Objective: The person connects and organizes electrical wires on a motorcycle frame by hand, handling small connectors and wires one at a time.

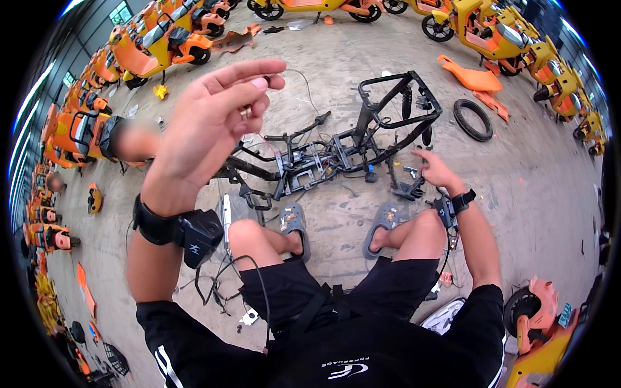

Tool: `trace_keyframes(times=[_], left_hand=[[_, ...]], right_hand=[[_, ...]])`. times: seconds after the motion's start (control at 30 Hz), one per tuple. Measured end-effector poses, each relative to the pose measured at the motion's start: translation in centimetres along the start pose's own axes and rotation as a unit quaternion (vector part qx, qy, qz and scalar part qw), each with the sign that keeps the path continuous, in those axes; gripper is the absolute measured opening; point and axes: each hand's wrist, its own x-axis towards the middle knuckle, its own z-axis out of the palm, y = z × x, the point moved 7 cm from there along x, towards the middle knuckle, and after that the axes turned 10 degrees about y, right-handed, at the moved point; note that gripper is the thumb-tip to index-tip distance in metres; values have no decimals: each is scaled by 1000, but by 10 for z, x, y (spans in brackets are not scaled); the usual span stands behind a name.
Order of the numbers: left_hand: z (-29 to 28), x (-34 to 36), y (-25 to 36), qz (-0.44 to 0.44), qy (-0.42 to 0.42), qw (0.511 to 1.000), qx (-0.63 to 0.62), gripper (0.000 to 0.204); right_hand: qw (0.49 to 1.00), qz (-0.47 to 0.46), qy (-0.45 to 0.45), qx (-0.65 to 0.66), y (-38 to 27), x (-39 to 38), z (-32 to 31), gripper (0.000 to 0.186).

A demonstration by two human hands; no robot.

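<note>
My left hand (223,107) is raised high in front of me, with thumb and fingers pinched around a small dark piece (267,79) too small to name. Something small and silvery (246,112) shows at its curled fingers. Close to its fingertips in the picture, a thin cable (304,84) curves down toward the floor; whether the hand holds it I cannot tell. A stripped black scooter frame (352,145) lies on the floor before my feet, with wiring along its middle. Beside its right end, my right hand (440,171) is open, index finger stretched out, near loose metal parts (409,187).
A black tyre (473,120) and orange body panels (471,76) lie to the right. Yellow-orange scooters (152,52) line the hall. Near my left leg lie loose cables (223,281). Another scooter (543,323) is at lower right. A blurred person (132,141) appears at left.
</note>
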Motion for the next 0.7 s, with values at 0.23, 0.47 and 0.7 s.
trace_keyframes(times=[0.23, 0.47, 0.7], left_hand=[[19, 7, -57, -84, 24, 995, -41, 33], [30, 17, -114, -161, 18, 983, -87, 29], [16, 37, -174, -213, 63, 963, -154, 27]], right_hand=[[935, -24, 56, 349, -252, -11, -32, 21], [944, -144, 103, 280, -293, -6, 0, 23], [921, 10, 24, 388, -246, 10, 61, 16]])
